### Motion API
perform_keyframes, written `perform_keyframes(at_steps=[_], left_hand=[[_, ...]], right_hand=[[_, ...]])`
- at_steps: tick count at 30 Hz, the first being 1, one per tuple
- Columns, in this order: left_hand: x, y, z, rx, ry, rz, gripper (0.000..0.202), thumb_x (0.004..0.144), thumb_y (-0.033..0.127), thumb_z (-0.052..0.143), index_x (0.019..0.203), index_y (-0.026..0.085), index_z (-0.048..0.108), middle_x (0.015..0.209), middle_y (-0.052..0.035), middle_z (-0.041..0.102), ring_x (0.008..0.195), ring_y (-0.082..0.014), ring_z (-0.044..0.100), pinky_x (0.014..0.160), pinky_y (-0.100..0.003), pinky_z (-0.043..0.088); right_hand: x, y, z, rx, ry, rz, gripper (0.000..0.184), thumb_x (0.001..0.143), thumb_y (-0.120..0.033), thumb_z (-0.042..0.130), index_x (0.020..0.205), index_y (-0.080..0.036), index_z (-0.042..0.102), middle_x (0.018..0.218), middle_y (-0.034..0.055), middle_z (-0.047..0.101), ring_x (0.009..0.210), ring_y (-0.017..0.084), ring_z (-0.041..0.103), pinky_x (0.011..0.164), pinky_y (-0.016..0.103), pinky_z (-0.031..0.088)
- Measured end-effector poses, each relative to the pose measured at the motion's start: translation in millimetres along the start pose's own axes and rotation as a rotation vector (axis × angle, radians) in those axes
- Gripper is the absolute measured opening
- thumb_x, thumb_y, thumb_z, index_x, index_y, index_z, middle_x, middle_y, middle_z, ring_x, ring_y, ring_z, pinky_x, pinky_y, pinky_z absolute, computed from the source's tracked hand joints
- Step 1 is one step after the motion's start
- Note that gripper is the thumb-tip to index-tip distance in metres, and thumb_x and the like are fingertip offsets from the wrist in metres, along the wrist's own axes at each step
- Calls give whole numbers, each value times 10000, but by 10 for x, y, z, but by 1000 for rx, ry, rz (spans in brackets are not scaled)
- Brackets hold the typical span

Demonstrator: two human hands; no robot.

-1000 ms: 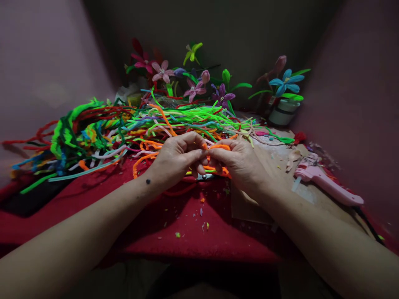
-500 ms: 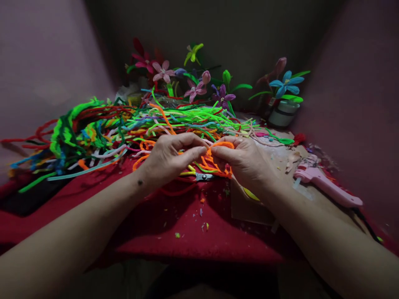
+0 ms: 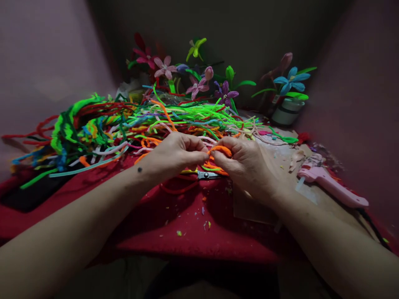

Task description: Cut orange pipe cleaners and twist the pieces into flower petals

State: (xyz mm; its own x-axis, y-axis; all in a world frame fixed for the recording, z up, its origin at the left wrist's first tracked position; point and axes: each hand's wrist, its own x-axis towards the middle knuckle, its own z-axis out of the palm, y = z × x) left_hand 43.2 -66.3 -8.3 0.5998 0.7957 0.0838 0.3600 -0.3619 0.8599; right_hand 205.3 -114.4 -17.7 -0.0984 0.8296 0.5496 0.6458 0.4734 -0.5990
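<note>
left forearm (image 3: 81,218), bare, slants up from lower left; dark spot (image 3: 139,169) near left wrist (image 3: 148,171). right forearm (image 3: 327,226), bare, slants in from lower right. left hand (image 3: 179,151) pinching, thumb straight, fingers arched. right hand (image 3: 247,160) pinching too, index bent. fingertips (image 3: 202,157) of both hands close together.

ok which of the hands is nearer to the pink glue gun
Right. The right hand is a little to the left of the pink glue gun; the left hand is farther left, beyond the right one.
</note>
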Motion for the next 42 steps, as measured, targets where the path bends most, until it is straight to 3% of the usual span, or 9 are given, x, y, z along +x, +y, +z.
perform_keyframes(at_steps=[6,10,13,16,20,24,31,38,42], left_hand=[[-43,-58,130,1047,338,742,223,846,157,441,675,138,583,634,-37,596,597,-140,530,588,-288,374],[-69,-68,149,1309,409,967,236,881,147,426,703,147,579,649,-32,598,613,-142,540,624,-313,374],[-45,-67,111,1021,431,847,150,856,159,473,770,151,595,738,-35,631,685,-138,566,687,-311,408],[12,-68,24,337,368,451,112,791,151,540,885,149,601,848,-43,648,748,-137,589,681,-281,459],[79,-113,-97,-463,-1,-94,130,785,205,576,861,114,631,736,-47,645,602,-116,591,533,-231,474],[109,-188,-132,-795,-255,-244,212,839,269,534,820,90,645,654,-67,651,468,-107,561,397,-200,438],[55,-189,-63,-920,-565,-295,365,863,372,467,815,60,650,667,-120,684,508,-162,619,405,-219,452],[-22,-125,-72,-798,-435,-207,252,810,325,569,667,120,601,477,3,513,398,-69,423,429,-197,343],[-44,-66,-67,-253,-248,-24,251,795,302,568,606,136,563,494,20,472,451,-66,388,443,-197,283]], right_hand=[[24,10,12,286,-77,282,193,679,-116,524,503,-164,461,464,-56,372,459,62,321,456,229,224],[54,93,37,783,-203,654,194,634,-144,541,471,-174,440,401,-55,383,366,63,314,383,235,200],[76,121,18,904,-206,625,212,647,-158,576,467,-161,466,413,-43,421,371,62,346,381,228,225],[90,105,-33,832,-172,432,145,685,-174,618,557,-139,559,473,-36,480,431,62,397,424,214,278],[86,90,-77,668,-167,244,85,747,-214,623,727,-134,643,576,-28,536,509,67,437,478,205,325],[62,116,-66,592,-194,111,82,785,-208,603,779,-150,659,643,-16,578,577,84,495,530,210,374],[42,94,-61,456,-165,-49,87,794,-133,579,799,-169,658,731,3,652,683,115,585,619,218,439],[32,27,-99,403,-146,-2,82,782,-148,566,748,-145,641,653,-3,611,595,94,521,546,207,397],[54,15,-116,459,-228,243,120,745,-174,571,640,-135,613,546,-13,554,487,83,464,460,213,351]])
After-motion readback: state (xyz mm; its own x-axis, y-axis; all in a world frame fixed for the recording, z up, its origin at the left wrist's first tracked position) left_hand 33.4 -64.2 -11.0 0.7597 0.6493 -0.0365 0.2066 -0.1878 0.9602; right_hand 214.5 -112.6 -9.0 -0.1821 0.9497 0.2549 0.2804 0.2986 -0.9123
